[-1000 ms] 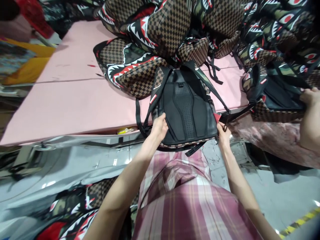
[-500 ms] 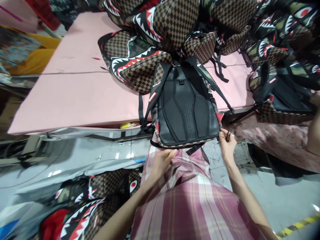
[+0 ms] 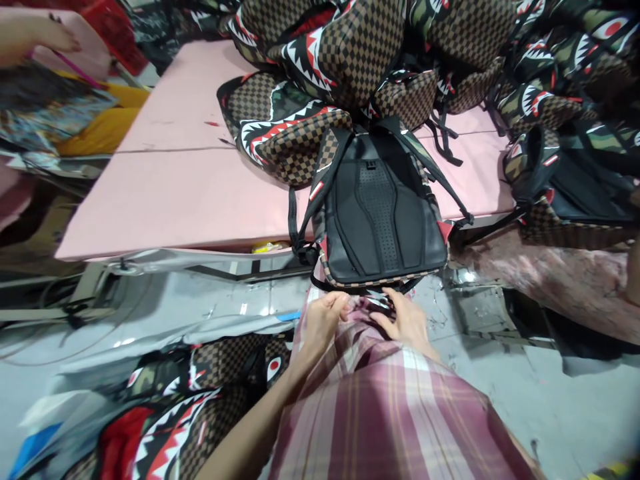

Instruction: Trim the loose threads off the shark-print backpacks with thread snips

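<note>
A backpack (image 3: 385,213) leans on the table's front edge, its black padded back and shoulder straps facing me and its checkered base over my lap. Just below its lower edge, my left hand (image 3: 326,321) is closed in a pinch; what its fingertips hold is too small to make out. My right hand (image 3: 407,323) is curled opposite, thumb and fingers around what look like small thread snips (image 3: 379,297), their pale blades pointing left beneath the bag. The two hands are close together but apart.
Shark-mouth checkered backpacks (image 3: 293,137) are heaped on the pink tabletop (image 3: 200,200). More bags (image 3: 210,407) lie low at my left. Another person's hand (image 3: 45,33) shows at upper left. At right, another black-backed bag (image 3: 583,183) rests by the table edge.
My right hand has moved left from the bag's lower right corner to under its middle, near my left hand. My left hand stays pinched below the bag. The view has shifted slightly.
</note>
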Available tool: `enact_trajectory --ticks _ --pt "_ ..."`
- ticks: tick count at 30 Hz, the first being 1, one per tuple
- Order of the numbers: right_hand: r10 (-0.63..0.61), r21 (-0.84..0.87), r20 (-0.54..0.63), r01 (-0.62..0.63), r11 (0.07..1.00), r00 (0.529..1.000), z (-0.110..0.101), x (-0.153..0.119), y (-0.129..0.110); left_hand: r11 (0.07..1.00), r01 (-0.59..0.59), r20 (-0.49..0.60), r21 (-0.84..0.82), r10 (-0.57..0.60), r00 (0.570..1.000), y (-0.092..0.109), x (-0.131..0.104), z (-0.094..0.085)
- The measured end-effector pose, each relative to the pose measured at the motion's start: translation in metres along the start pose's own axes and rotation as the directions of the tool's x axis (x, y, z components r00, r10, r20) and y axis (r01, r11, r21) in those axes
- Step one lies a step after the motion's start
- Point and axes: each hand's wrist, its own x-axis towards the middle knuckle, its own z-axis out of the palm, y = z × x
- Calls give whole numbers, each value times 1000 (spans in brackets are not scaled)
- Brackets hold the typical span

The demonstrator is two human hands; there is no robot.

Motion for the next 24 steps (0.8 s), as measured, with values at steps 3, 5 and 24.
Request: enact_trajectory --ticks 3,5,24 --pt "-98 -83 -64 93 992 993 12 14 -18 997 -79 3 4 79 997 1 6 -9" --pt "-139 -146 -101 123 982 985 18 22 -25 996 -88 14 -20 88 996 4 10 -11" --pt "-46 -139 60 54 989 997 5 36 -37 882 -133 95 452 101 990 15 31 -78"
